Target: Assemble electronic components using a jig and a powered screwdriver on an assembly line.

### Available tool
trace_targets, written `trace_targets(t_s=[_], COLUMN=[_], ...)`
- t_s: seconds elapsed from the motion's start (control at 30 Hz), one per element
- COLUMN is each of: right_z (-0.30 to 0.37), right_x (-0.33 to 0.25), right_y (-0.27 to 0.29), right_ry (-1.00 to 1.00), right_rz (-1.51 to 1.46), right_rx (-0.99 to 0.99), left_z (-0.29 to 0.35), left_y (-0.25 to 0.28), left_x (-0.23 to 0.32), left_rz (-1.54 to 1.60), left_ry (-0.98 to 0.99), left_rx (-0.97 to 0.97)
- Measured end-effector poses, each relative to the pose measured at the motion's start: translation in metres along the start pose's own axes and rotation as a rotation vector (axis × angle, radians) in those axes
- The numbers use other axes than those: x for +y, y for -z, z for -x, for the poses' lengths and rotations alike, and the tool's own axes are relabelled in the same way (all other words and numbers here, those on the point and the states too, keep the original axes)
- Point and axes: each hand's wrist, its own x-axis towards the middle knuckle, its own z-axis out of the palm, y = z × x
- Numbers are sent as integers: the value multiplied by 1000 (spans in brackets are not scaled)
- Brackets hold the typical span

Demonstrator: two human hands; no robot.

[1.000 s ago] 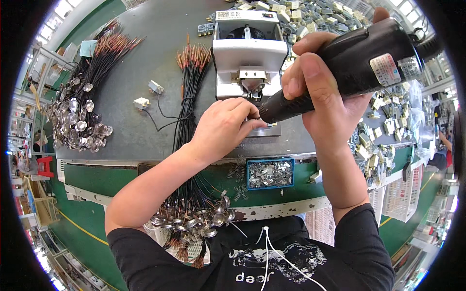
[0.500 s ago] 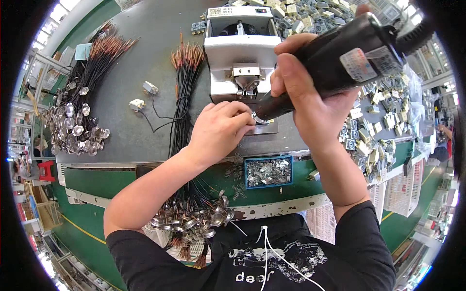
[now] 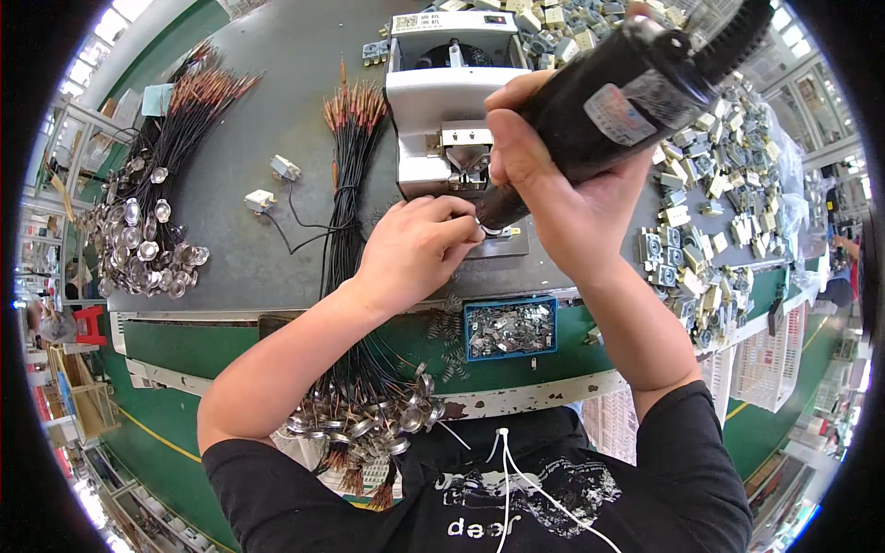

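My right hand [image 3: 576,207] is wrapped round a black electric screwdriver [image 3: 613,97], which slants down to the left. Its tip end meets a small silvery part on the metal plate [image 3: 510,247] in front of the white bench machine [image 3: 438,97]. My left hand [image 3: 415,240] is closed at the plate's left edge, thumb and fingers pinched beside the screwdriver tip. What those fingertips hold is hidden. Beside my left wrist runs a tied bundle of black wires [image 3: 347,189] with copper-coloured ends, its round metal caps [image 3: 406,419] hanging over the table edge.
A blue tray [image 3: 472,358] of small metal pieces sits at the front edge, with loose springs [image 3: 452,327] beside it. Two wired cream-and-grey units [image 3: 261,200] lie left. Another wire bundle [image 3: 194,106] lies far left. Many similar units [image 3: 701,249] spread across the right.
The screwdriver and my right hand have shifted left, and the screwdriver stands somewhat steeper, with its tip still at the plate. My left hand has hardly moved.
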Motion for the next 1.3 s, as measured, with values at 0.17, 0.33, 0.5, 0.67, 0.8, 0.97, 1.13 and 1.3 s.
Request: trace_targets(t_s=[0.17,0.33,0.5,0.67,0.8,0.97,1.13,1.3], right_z=[-8,-9,-9,-9,-8,-7,-39,-42], right_x=[5,11,11,17,13,3,-25,-19], right_y=[-5,-4,0,-4,1,1,35,51], right_ry=[-35,-181,-116,-25,-99,-42,101,149], right_rz=[58,31,77,81,145,169,219,316], right_rx=[-81,-196,-251,-251,-383,-248,-161,75], left_z=[0,-7,-16,-14,-14,-12,-13,-4], left_y=[1,6,16,8,7,7,12,24], left_x=[0,9,10,-1,0,-1,10,5], left_rz=[-9,53,-70,-45,56,-91,-154,-38], left_ry=[-24,181,274,147,128,97,-120,-187], left_rx=[21,-75,-310,-235,-154,-212,-100,-175])
